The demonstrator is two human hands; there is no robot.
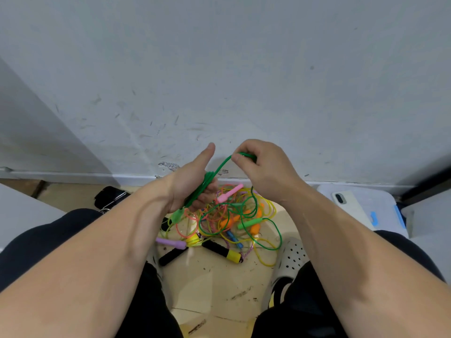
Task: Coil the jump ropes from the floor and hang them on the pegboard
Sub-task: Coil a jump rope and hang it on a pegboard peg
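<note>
Head view: left hand (pixel 190 184) grips green jump rope (pixel 220 165) coils, right hand (pixel 263 168) pinches its strand, both partly hiding the floor tangle (pixel 234 215).

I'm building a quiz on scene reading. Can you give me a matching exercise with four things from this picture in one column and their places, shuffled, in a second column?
Things
1. green rope
2. pink handle
3. black-and-yellow handle
4. phone

Places
A. on the white box lid at the right
B. on the floor, at the near edge of the pile
C. looped round the left hand, pinched by the right hand
D. on the far side of the pile

Pairs: 1-C; 2-D; 3-B; 4-A
</note>
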